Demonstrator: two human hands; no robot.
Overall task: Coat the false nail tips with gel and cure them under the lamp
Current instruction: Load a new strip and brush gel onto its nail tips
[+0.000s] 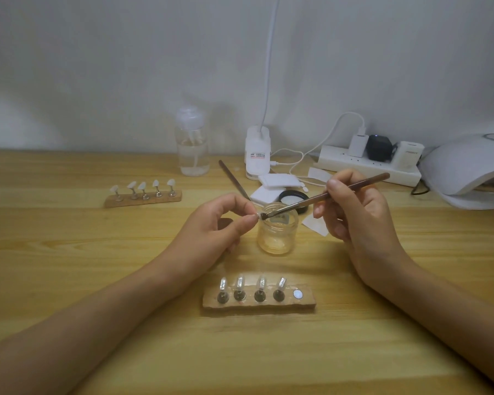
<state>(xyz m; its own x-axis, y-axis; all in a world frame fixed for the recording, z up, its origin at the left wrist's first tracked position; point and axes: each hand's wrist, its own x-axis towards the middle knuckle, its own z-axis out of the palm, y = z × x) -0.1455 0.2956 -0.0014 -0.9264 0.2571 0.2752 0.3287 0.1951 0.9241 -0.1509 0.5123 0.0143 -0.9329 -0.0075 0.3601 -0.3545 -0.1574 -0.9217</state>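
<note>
Brown brush (pixel 311 199), clasped in the right grip (pixel 360 218), could daub the left grip (pixel 220 223), which pinches the nail tip (pixel 257 215) so closely.

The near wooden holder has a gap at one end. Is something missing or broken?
Nothing looks broken. The holder shows only a bare round disc at its right end; a nail tip, likely from there, is pinched in the left hand and touched by the brush in the right hand. No spill shows.

Wooden bench (pixel 69 252): near stand (pixel 258 305) is set front centre, far stand (pixel 143 198) back left. Jar (pixel 277 233), lid (pixel 294 197), pads (pixel 278 182) and spare brush (pixel 234 181) are grouped mid-bench. Bottle (pixel 193 149), power strip (pixel 340 162) and lamp (pixel 462 166) are ranged along the rear.
</note>
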